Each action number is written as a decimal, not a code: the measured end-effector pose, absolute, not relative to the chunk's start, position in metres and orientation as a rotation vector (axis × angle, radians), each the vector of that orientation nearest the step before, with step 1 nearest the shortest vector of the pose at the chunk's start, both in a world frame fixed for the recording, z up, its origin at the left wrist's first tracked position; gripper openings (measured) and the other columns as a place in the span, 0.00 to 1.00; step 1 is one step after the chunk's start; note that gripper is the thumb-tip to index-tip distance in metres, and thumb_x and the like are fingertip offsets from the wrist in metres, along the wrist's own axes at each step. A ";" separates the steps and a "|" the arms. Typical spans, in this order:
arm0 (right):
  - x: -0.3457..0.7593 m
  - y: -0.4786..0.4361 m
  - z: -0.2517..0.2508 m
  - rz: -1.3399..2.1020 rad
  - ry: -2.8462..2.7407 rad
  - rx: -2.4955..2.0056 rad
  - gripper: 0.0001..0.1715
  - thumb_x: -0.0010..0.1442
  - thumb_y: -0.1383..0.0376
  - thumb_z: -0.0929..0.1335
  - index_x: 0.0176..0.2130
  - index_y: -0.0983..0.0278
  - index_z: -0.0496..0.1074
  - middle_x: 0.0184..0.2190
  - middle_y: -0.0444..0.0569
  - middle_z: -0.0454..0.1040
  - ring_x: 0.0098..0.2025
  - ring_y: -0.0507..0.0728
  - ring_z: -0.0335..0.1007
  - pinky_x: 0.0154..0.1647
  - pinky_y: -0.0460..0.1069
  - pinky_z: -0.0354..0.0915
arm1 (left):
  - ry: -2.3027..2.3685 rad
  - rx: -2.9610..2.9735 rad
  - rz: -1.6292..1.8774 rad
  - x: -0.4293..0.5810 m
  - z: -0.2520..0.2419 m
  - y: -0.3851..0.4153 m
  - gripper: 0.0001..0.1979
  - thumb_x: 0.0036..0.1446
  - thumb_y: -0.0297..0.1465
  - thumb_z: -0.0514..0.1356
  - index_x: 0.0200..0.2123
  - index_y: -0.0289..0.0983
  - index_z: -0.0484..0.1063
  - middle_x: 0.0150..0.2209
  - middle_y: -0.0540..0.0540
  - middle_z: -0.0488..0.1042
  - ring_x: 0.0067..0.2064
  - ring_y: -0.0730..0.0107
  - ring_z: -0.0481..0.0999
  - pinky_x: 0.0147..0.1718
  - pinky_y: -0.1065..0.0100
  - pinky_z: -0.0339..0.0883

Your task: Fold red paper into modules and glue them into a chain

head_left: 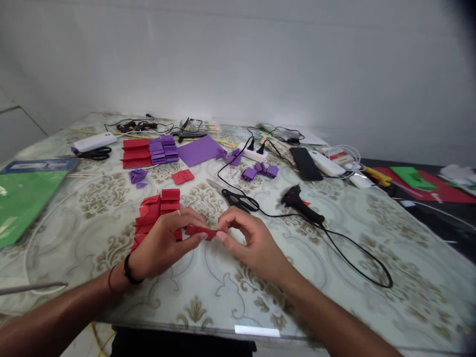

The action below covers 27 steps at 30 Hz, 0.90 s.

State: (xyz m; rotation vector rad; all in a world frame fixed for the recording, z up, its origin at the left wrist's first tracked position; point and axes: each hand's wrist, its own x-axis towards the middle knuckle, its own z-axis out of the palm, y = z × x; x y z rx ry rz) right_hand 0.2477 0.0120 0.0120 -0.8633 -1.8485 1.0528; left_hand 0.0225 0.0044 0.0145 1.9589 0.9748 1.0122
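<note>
Between my two hands is a small folded strip of red paper (203, 232), held just above the table near its front. My left hand (163, 240) pinches its left end between thumb and fingers. The fingertips of my right hand (249, 243) grip its right end. Partly hidden behind my left hand lie several folded red paper pieces (148, 210) in rows. A smaller red folded piece (183, 176) lies farther back. Black-handled scissors (236, 198) rest beyond my right hand, and a black hot glue gun (303, 204) lies to its right.
Farther back are red folded strips (136, 153), purple folded pieces (163, 149), a purple sheet (201, 150) and a white power strip (253, 151). A phone (305, 163) lies at the right, green sheets (31, 198) at the left. The glue gun's cord (357, 253) loops across the right side.
</note>
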 end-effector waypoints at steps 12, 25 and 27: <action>0.247 0.012 0.006 1.259 -1.937 -0.823 0.10 0.68 0.60 0.72 0.48 0.59 0.73 0.51 0.50 0.76 0.54 0.59 0.74 0.59 0.56 0.69 | 0.932 2.003 1.079 0.023 0.016 0.003 0.04 0.62 0.28 0.68 0.40 0.41 0.83 0.45 0.46 0.79 0.49 0.64 0.80 0.53 0.63 0.74; 0.244 0.014 0.005 1.150 -1.845 -0.875 0.18 0.61 0.64 0.77 0.49 0.57 0.74 0.54 0.51 0.72 0.58 0.60 0.71 0.58 0.57 0.71 | 0.974 2.060 1.008 0.021 0.018 0.001 0.10 0.64 0.27 0.65 0.48 0.41 0.79 0.54 0.41 0.74 0.58 0.57 0.74 0.61 0.54 0.67; 0.245 0.015 0.004 1.156 -1.851 -0.867 0.19 0.61 0.64 0.77 0.50 0.57 0.73 0.55 0.51 0.71 0.59 0.60 0.71 0.58 0.56 0.71 | 0.961 2.041 1.037 0.020 0.016 0.002 0.10 0.63 0.27 0.66 0.48 0.40 0.79 0.53 0.42 0.74 0.57 0.58 0.75 0.60 0.55 0.68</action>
